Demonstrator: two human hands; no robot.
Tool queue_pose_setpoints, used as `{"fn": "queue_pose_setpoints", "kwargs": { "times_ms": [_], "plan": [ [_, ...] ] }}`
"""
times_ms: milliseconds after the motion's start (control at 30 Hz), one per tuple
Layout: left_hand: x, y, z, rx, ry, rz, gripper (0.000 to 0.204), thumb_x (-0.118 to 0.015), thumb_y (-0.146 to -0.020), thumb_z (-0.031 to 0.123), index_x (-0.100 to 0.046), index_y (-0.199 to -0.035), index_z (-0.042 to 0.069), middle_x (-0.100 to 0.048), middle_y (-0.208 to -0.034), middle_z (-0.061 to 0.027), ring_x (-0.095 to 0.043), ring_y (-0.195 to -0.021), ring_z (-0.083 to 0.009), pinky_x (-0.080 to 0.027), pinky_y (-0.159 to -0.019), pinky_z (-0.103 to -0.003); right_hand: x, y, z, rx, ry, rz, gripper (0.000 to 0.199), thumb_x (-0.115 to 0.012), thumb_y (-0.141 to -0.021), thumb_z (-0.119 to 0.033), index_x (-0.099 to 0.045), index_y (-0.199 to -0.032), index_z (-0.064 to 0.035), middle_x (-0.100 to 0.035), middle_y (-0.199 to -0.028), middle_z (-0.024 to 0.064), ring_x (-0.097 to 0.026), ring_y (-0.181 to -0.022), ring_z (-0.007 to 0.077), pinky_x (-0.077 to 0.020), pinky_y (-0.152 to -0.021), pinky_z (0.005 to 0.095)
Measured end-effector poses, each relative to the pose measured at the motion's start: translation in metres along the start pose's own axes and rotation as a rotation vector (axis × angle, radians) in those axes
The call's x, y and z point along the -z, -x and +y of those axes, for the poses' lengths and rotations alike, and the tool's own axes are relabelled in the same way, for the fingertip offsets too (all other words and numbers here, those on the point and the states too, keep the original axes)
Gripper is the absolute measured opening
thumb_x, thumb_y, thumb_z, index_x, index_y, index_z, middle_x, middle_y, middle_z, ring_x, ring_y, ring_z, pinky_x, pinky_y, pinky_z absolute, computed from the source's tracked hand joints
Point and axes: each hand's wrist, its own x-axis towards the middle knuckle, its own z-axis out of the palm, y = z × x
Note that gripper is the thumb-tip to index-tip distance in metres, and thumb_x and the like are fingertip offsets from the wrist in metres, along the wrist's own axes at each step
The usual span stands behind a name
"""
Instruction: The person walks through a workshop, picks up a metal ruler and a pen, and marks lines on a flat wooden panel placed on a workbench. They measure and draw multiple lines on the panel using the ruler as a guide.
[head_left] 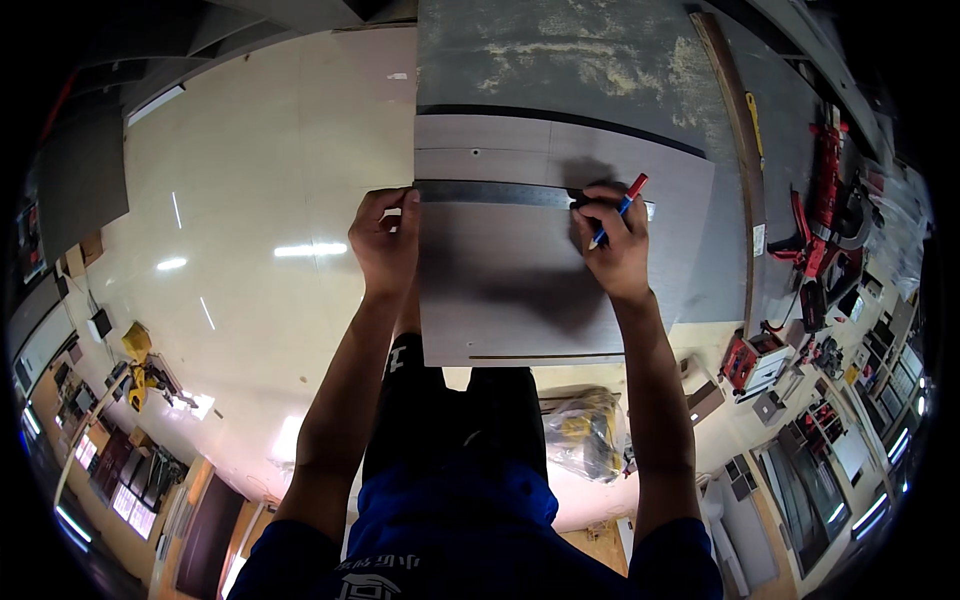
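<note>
A long metal ruler (490,193) lies flat across a pale grey-brown board (640,320), running left to right. My left hand (385,240) is closed at the ruler's left end, fingertips pinched at the board's left edge. Over the right part of the ruler, my right hand (622,245) grips a two-coloured pencil (626,210), its red end up and its blue end pointing down toward the board. Fingers of that hand also touch the ruler. A thin line crosses the board above the ruler, close to a small dark round spot (476,153). My hand's shadow darkens the board below.
Beneath the board is a worn dark grey work surface (560,60). A long wooden strip (735,130) and a yellow tool (755,125) lie at its right. Red clamp-like tools (822,200) stand farther right. Pale glossy floor (250,200) spreads leftward; a plastic-wrapped yellow item (585,435) sits below.
</note>
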Motion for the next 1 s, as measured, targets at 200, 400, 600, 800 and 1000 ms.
{"fn": "queue_pose_setpoints", "kwargs": {
  "times_ms": [200,400,600,800,1000],
  "plan": [
    [-0.001,0.006,-0.006,0.099,0.097,0.035,0.009,-0.069,-0.094,0.007,-0.066,-0.098,-0.001,-0.064,-0.085,-0.0019,-0.05,-0.068,-0.0016,-0.038,-0.051,-0.018,-0.004,0.003,-0.001,-0.001,-0.002,0.026,0.025,-0.077,-0.071,0.003,-0.064,-0.088,-0.0106,-0.065,-0.108,0.0047,-0.059,-0.096,0.0285,-0.0468,-0.083,0.0392],
    [-0.005,0.009,-0.003,0.077,0.037,0.08,0.009,-0.07,-0.093,0.009,-0.067,-0.095,0.0,-0.063,-0.088,-0.0015,-0.051,-0.071,-0.0016,-0.038,-0.054,-0.017,-0.004,0.002,-0.001,0.036,0.002,0.022,0.025,-0.077,-0.075,0.004,-0.061,-0.09,-0.0092,-0.065,-0.109,0.008,-0.061,-0.097,0.0303,-0.0493,-0.08,0.0388],
    [-0.007,0.01,-0.002,0.049,0.044,0.077,0.008,-0.068,-0.094,0.008,-0.066,-0.093,0.0,-0.063,-0.088,-0.0011,-0.049,-0.068,-0.0015,-0.038,-0.053,-0.018,-0.007,0.004,0.0,0.01,0.003,0.043,0.021,-0.076,-0.073,0.001,-0.064,-0.086,-0.0106,-0.066,-0.106,0.0042,-0.06,-0.099,0.0281,-0.0468,-0.085,0.0392],
    [-0.009,0.01,-0.001,0.039,0.101,0.077,0.008,-0.068,-0.094,0.008,-0.064,-0.093,0.001,-0.063,-0.087,-0.001,-0.048,-0.066,-0.0018,-0.038,-0.052,-0.018,-0.006,0.004,0.001,0.012,0.001,0.039,0.021,-0.076,-0.074,0.001,-0.063,-0.086,-0.0104,-0.066,-0.106,0.0042,-0.06,-0.099,0.028,-0.047,-0.085,0.0392],
    [-0.008,0.007,-0.005,-0.006,0.044,0.091,0.008,-0.068,-0.094,0.007,-0.063,-0.091,0.001,-0.062,-0.089,-0.0019,-0.052,-0.07,-0.0043,-0.043,-0.055,-0.019,-0.007,0.002,-0.002,0.017,-0.015,0.041,0.022,-0.076,-0.074,0.002,-0.063,-0.087,-0.0101,-0.067,-0.106,0.0046,-0.06,-0.098,0.0281,-0.0468,-0.084,0.0387]
  ]
}}
